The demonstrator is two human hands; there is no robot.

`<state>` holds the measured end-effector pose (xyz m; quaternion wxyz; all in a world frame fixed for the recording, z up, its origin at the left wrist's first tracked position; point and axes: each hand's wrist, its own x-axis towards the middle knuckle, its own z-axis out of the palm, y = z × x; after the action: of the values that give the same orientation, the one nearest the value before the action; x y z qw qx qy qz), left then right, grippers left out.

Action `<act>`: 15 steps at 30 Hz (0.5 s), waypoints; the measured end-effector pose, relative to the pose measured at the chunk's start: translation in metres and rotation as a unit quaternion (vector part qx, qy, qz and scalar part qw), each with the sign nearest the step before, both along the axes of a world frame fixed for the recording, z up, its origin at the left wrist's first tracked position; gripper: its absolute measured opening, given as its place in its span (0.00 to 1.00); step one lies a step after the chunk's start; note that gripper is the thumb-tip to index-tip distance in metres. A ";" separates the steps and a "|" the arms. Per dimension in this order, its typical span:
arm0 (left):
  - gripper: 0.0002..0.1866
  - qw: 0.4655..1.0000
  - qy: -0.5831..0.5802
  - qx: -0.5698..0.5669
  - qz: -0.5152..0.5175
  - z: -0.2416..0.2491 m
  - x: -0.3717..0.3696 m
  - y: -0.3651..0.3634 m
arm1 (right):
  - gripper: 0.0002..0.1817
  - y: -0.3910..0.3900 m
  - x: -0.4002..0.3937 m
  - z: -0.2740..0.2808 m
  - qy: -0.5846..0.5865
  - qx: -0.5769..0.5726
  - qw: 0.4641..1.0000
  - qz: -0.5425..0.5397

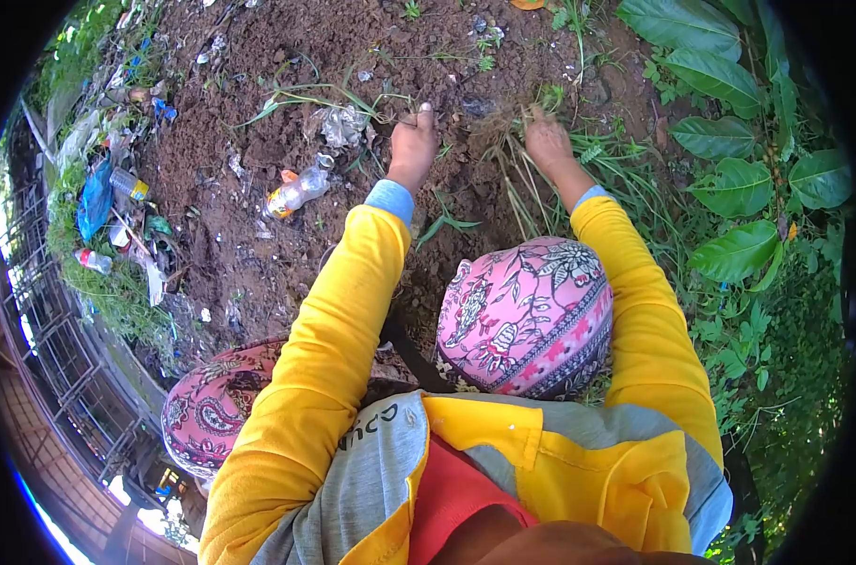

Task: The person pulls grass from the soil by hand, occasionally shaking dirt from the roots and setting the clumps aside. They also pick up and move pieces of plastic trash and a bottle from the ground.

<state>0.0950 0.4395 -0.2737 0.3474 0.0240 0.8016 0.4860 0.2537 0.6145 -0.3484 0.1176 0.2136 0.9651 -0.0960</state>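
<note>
My left hand (414,149) is closed, thumb up, just above the brown soil. Its fingers are wrapped round a thin green grass stem (326,98) that trails off to the left. My right hand (548,143) grips a bunch of weeds (530,193), whose long stalks hang down toward my knee. A tangle of fine, dirty roots (492,134) sticks out on the left side of that hand. Close to my left hand lie a crumpled clear plastic scrap (343,125) and a plastic bottle (299,192) with a yellow-orange label.
Litter, including a blue plastic bag (96,201) and a small bottle (94,260), is strewn along the left. Broad-leaved plants (734,188) and more grass grow on the right. A fence-like frame (56,348) stands at lower left. My knees (527,315) are bent below my hands.
</note>
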 end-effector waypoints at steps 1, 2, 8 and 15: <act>0.23 1.000 0.006 0.007 -0.007 -0.002 0.004 0.002 | 0.19 0.009 -0.010 0.026 -0.105 -0.055 0.993 -0.005; 0.23 1.000 0.011 0.013 -0.015 -0.003 0.006 0.003 | 0.18 0.011 -0.007 0.016 -0.089 -0.038 0.995 -0.007; 0.23 0.999 -0.017 -0.013 -0.043 0.001 0.007 0.024 | 0.17 0.017 -0.004 0.007 -0.098 -0.086 0.991 -0.031; 0.20 0.998 -0.040 0.005 -0.058 0.014 0.003 0.023 | 0.15 -0.028 0.016 0.044 -0.041 -0.221 0.959 -0.173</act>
<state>0.0983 0.4627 -0.2593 0.4065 0.0526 0.7822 0.4693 0.2698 0.5867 -0.3049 0.1827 0.3495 0.8627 -0.3167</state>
